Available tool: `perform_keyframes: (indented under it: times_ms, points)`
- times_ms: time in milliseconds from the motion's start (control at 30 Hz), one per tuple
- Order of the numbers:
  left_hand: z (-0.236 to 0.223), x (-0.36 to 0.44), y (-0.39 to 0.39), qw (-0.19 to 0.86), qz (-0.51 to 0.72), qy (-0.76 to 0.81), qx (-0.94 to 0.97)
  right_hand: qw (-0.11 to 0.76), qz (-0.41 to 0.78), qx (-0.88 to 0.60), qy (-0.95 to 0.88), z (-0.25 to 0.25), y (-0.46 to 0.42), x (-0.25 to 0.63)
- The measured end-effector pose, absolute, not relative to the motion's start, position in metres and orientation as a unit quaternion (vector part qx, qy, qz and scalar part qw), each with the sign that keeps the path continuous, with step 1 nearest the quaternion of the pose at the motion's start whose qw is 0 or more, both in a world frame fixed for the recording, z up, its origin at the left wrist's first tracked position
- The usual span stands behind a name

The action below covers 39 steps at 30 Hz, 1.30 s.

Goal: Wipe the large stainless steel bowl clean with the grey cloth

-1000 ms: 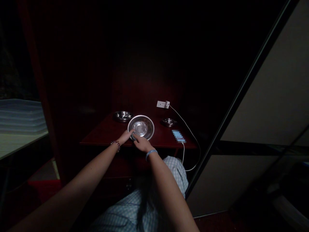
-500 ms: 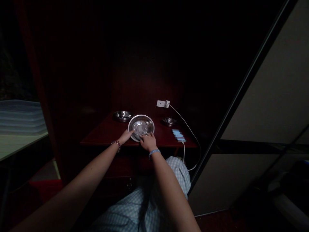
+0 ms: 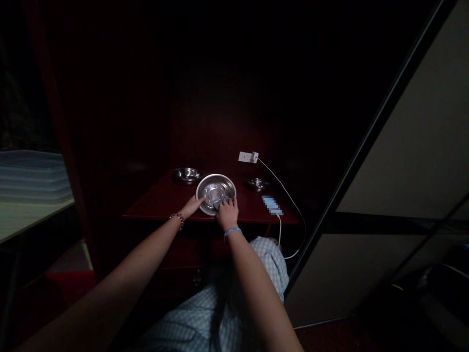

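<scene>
A steel bowl [image 3: 215, 179] is tilted toward me at the front edge of the dark red shelf [image 3: 154, 203]. My left hand [image 3: 191, 207] grips its left rim, the thumb inside and the other fingers hidden behind the wall. My right hand [image 3: 227, 213] reaches over the lower right rim with bent fingers against the inner wall. Under those fingers shows a small greyish thing [image 3: 219, 203], too dark to name. A second steel bowl [image 3: 187, 176] stands behind on the left, and a smaller steel dish [image 3: 257, 184] on the right.
A phone [image 3: 271, 205], blurred out, lies at the shelf's right on a white cable [image 3: 280, 230]. The cable runs to a plug in a wall socket [image 3: 248, 157]. Stacked clear plastic trays [image 3: 32, 176] are at far left. My knee [image 3: 269, 264] is under the shelf.
My right hand has shifted slightly right and turned along the bowl's inner wall, so more of the greyish thing shows. My left hand keeps its hold on the rim.
</scene>
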<state>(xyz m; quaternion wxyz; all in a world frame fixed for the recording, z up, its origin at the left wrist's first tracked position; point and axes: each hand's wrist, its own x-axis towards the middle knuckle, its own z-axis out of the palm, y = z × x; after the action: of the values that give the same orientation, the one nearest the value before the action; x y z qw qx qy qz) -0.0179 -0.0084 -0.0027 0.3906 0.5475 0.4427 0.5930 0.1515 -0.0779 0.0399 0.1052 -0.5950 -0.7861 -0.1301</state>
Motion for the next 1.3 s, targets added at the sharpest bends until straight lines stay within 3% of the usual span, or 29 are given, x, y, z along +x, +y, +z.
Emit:
perform_keyframes:
  times_ms: [633,867,1300]
  points:
    - [0.006,-0.02,-0.022,0.339,0.557,0.393,0.648,0.109,-0.092,-0.592,-0.793,0.035,-0.085,0.149]
    - [0.003,-0.016,-0.021,0.394,0.519,0.378,0.657,0.113,-0.074,-0.603,-0.786,0.039,-0.089,0.147]
    - [0.001,-0.018,-0.018,0.364,0.519,0.41,0.656,0.114,-0.022,-0.553,-0.825,0.048,-0.097,0.147]
